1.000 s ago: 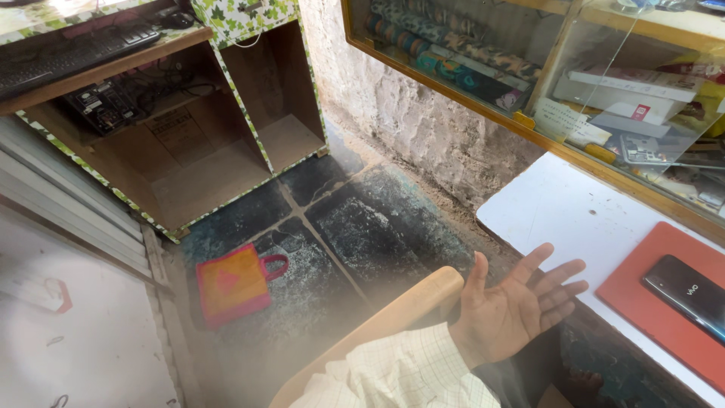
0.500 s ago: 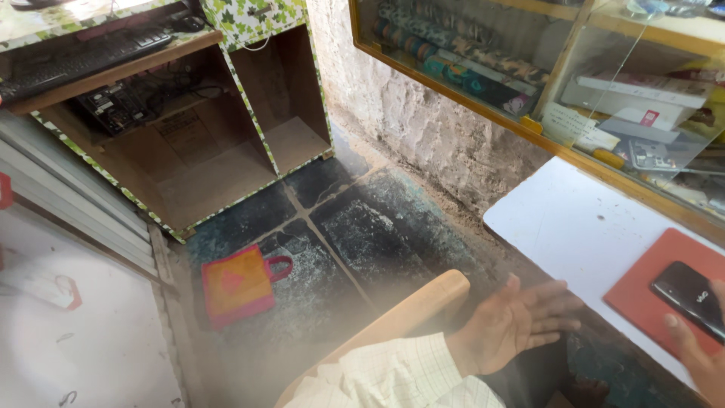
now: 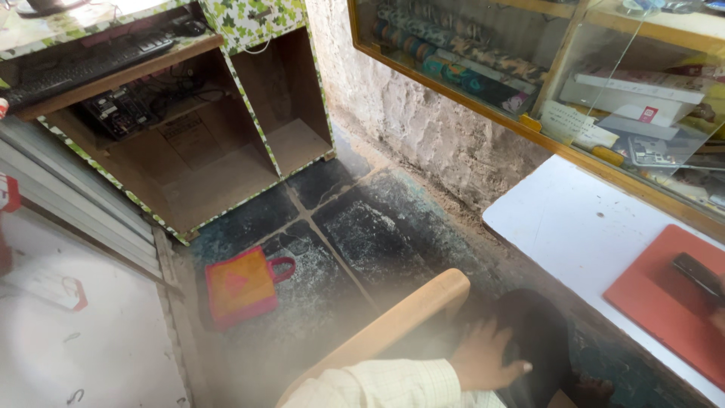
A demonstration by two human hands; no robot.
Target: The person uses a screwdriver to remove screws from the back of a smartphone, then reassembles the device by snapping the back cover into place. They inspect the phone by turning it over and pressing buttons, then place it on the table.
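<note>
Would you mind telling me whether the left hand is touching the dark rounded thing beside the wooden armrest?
Touching. The head view shows the left hand lying flat on the dark rounded thing, fingers spread across its surface with no gap, just right of the wooden armrest.

Left hand low, palm down; right hand barely in view.

The left hand sits at the lower frame edge, palm down, fingers loosely spread and slightly curled, holding nothing. Its forearm is covered by a pale checked sleeve. Only a sliver of the right hand shows at the right edge; its pose cannot be determined.
</note>
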